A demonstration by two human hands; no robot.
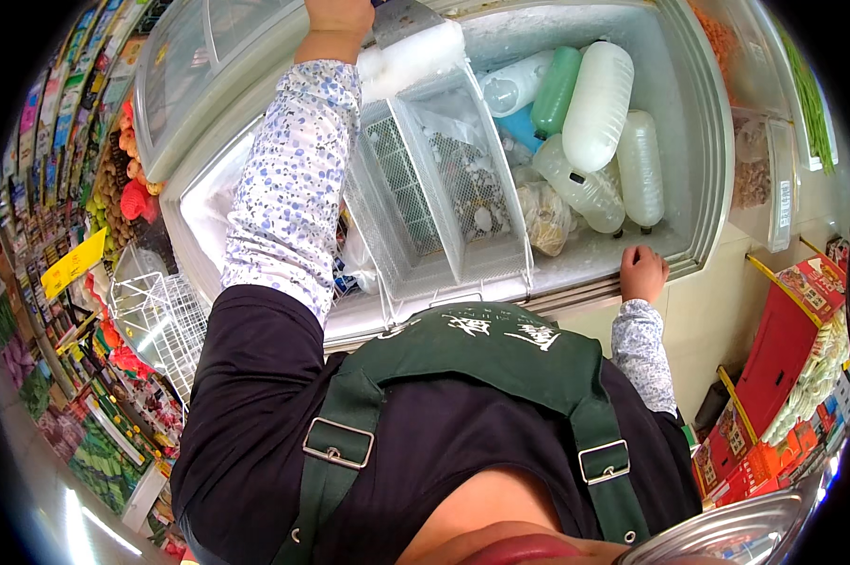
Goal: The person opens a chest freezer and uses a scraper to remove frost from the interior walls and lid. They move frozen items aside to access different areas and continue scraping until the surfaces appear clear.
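My left hand [340, 13], partly cut off by the top edge, is closed around a tool whose handle is mostly hidden. Beside it shows the flat metal blade [405, 25] of what looks like a scraper. Just below the blade, thick white frost [418, 60] covers the end of the wire mesh baskets [460, 205] inside an open chest freezer [697, 106]. Loose ice pieces [483, 217] lie in one basket compartment. My right hand [644, 274] rests with curled fingers on the freezer's near right rim, with no separate object visible in it.
Several frozen bottles, among them a large white bottle [598, 106] and a green bottle [557, 92], lie right of the baskets. A sliding glass lid [213, 78] is at upper left. A white wire basket [170, 325] stands left; red boxes [778, 353] stand right.
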